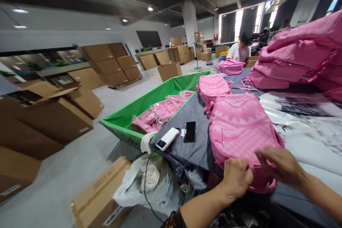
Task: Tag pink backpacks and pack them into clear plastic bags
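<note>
A pink backpack with a zigzag and checked pattern lies on the dark cloth of the table, right in front of me. My left hand is closed at its lower edge, fingers curled in; whatever they pinch is hidden. Over the right lower part of the bag hovers my right hand, its fingers bent and blurred by motion. Just beyond lies a smaller pink bag. Left of the backpack are a black phone and a white power bank.
A green-walled bin holding plastic-wrapped pink bags adjoins the table's left side. Pink backpacks are piled at right, near clear plastic bags. A white sack and a carton stand below. A person works farther back.
</note>
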